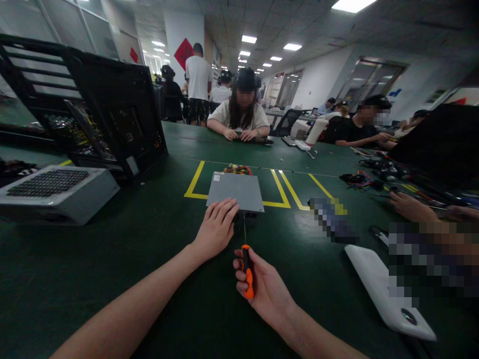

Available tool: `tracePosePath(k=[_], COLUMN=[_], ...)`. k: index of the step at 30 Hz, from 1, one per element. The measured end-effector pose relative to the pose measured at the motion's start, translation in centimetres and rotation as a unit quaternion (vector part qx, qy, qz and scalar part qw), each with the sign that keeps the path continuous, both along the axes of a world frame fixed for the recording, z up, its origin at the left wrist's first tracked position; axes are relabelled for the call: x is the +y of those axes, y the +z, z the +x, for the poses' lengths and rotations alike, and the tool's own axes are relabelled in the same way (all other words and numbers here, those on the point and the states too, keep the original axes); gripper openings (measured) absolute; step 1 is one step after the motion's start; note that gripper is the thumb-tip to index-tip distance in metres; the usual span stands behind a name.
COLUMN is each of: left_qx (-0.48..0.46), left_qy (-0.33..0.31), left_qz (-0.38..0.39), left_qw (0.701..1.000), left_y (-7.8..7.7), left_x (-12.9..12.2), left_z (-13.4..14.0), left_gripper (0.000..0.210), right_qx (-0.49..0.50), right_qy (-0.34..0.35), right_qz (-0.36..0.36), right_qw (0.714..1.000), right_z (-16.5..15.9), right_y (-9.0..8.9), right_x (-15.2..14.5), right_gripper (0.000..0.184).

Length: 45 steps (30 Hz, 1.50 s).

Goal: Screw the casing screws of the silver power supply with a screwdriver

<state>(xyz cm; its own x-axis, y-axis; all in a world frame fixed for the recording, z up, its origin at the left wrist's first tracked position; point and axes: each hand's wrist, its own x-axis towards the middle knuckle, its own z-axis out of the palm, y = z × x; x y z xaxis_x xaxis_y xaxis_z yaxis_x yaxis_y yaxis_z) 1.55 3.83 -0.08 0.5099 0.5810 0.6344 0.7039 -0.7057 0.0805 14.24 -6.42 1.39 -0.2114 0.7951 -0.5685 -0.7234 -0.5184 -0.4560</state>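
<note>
On the table (56, 269), your flat left hand (216, 227) tops one box (237, 190); your right hand (265, 281) grips one screwdriver (246, 258), pointing lengthwise boxward.

I watched through a single view, from a camera on the person's head, which faced forward and down across the green surface (93, 269). It looked from just above the near side, close enough that the forearms (142, 299) ran in from the bottom edge and the hands (216, 227) sat near mid-frame, while its wide reach took in the ceiling (292, 20) along the top.
</note>
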Motion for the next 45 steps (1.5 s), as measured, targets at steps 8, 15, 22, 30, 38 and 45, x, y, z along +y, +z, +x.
tracePosePath(k=[8,15,22,30,38,45], left_qx=[0.003,0.006,0.007,-0.002,-0.004,0.0], left_qy=[0.005,0.004,0.003,-0.001,-0.001,-0.002], left_qz=[-0.006,-0.005,-0.004,-0.001,-0.007,-0.006], left_qw=[1.0,1.0,1.0,1.0,1.0,1.0], left_y=[-0.04,-0.02,-0.09,-0.08,-0.09,-0.05], left_x=[-0.08,-0.09,-0.02,-0.08,-0.1,-0.15], left_z=[-0.02,-0.04,-0.08,-0.06,-0.06,-0.07], left_gripper=[0.043,0.045,0.046,0.047,0.048,0.047], right_qx=[-0.018,-0.001,-0.026,-0.003,-0.017,0.018], right_qy=[-0.008,-0.013,-0.008,0.008,0.032,0.018], right_qz=[0.0,0.006,0.002,0.001,-0.005,0.006], right_qw=[1.0,1.0,1.0,1.0,0.999,1.0], right_z=[-0.13,0.03,-0.01,0.08,0.11,0.24], right_y=[0.25,0.03,0.22,0.01,0.33,-0.07], right_x=[-0.03,-0.07,-0.2,-0.06,-0.28,-0.22], right_gripper=[0.018,0.011,0.02,0.013,0.026,0.012])
